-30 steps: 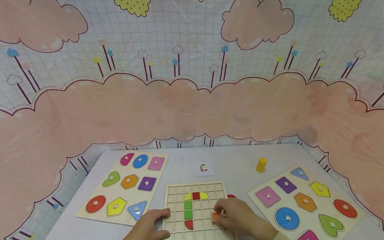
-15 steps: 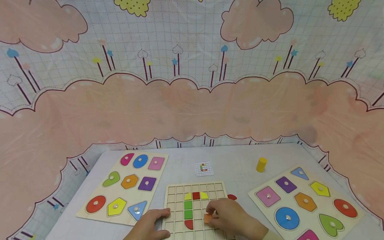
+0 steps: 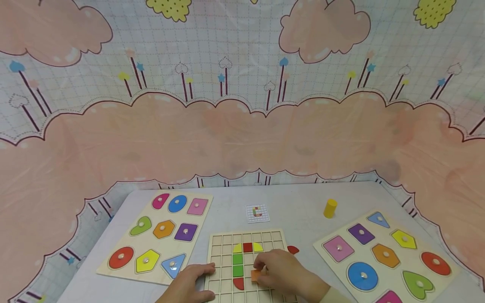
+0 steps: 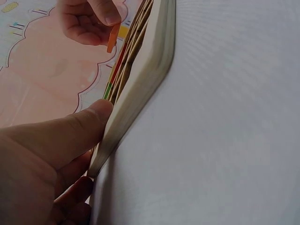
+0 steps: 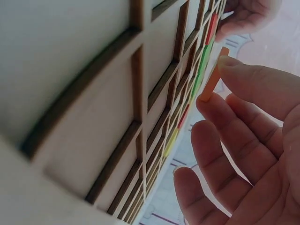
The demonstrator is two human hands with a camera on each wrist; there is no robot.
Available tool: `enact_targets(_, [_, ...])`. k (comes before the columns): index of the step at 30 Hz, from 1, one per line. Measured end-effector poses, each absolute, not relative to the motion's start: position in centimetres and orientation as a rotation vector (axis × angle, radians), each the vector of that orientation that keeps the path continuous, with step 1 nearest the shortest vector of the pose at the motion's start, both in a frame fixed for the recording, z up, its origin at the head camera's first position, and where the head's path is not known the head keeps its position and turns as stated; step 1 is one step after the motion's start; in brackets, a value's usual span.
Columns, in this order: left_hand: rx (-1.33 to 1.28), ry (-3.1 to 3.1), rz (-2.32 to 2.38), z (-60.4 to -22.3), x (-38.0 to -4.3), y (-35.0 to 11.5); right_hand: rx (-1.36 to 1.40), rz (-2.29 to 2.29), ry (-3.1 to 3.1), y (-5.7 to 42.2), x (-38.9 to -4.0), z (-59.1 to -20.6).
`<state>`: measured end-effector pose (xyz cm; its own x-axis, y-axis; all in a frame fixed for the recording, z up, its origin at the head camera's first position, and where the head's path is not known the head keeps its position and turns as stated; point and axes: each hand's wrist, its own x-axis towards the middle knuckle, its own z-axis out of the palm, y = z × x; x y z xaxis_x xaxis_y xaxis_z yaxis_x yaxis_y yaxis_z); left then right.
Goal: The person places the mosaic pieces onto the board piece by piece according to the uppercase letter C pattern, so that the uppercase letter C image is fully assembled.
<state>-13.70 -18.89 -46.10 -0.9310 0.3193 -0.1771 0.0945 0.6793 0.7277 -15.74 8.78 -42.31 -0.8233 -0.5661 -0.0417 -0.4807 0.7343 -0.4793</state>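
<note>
My right hand pinches a thin orange square tile between thumb and fingertip. It holds the tile over the wooden grid board, right of the red rounded tile. Two green tiles stand in a column above that one, with a yellow rounded tile, a red square tile and another yellow rounded tile along the top. My left hand rests at the board's left edge, thumb and fingers spread along it; in the left wrist view its thumb touches the rim.
A small pattern card lies behind the board. Puzzle boards with knobbed shapes flank it, one on the left and one on the right. A yellow cylinder stands at back right. A loose red rounded tile lies beside the grid.
The right hand has moved left across the grid with the orange tile, toward the red rounded tile. The loose red tile at the board's right now shows more fully. My left hand stays put.
</note>
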Motion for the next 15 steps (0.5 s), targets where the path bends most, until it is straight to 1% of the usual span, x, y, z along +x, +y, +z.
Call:
enact_targets(8, [0.303,2.596,1.114,-46.15,-13.70,-18.83,-0.893,-0.667,2.742,8.29,-15.78,-42.87])
enact_targets(15, [0.302,2.596,1.119,-46.18,-13.67,-18.83,-0.880,-0.658,2.716,7.97,-15.70,-42.84])
